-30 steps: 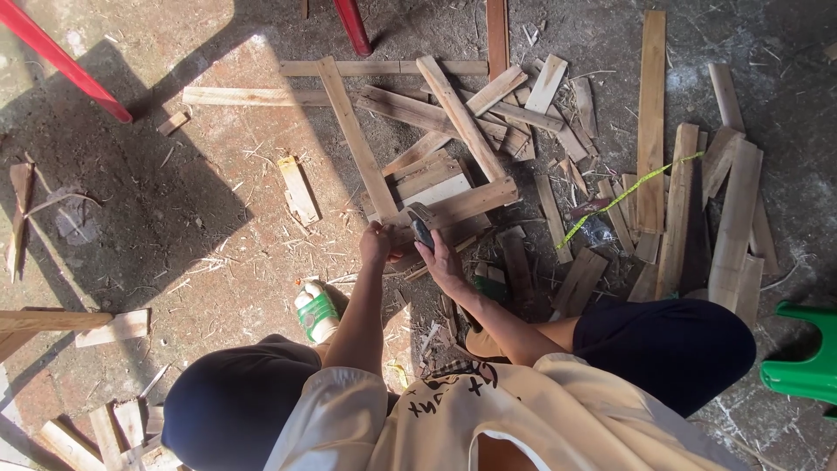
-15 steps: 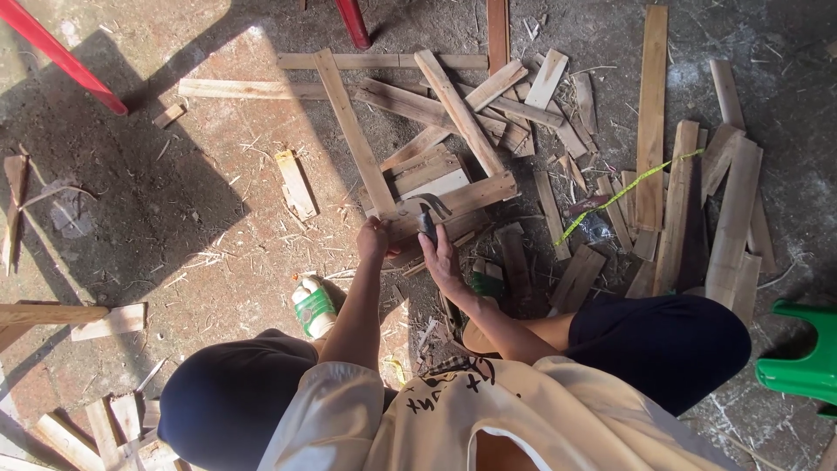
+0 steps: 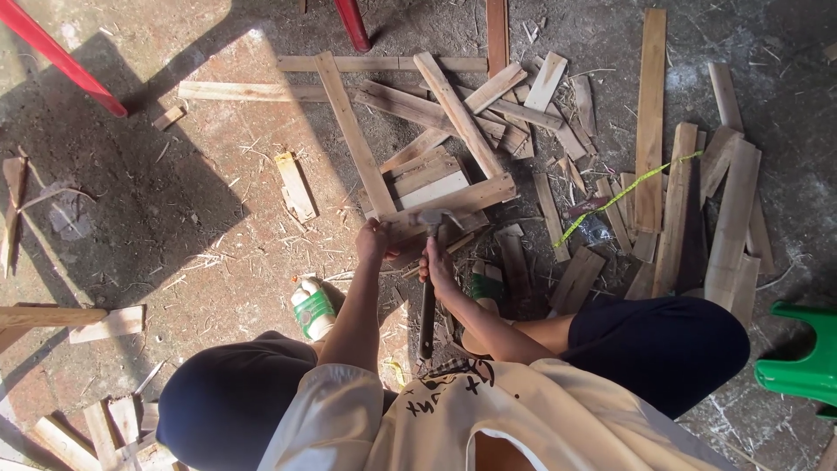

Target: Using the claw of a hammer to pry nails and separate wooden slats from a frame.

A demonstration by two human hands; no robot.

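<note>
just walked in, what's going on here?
A person squats on a dirt floor strewn with wood offcuts. Their right hand grips a hammer high on its handle, with the head at the edge of a wooden slat frame. The left hand steadies the frame's near slat just beside the hammer head. A white and green bottle lies by the left knee, a yellow-green tape trails across the planks on the right, and a green plastic stool sits at the right edge.
</note>
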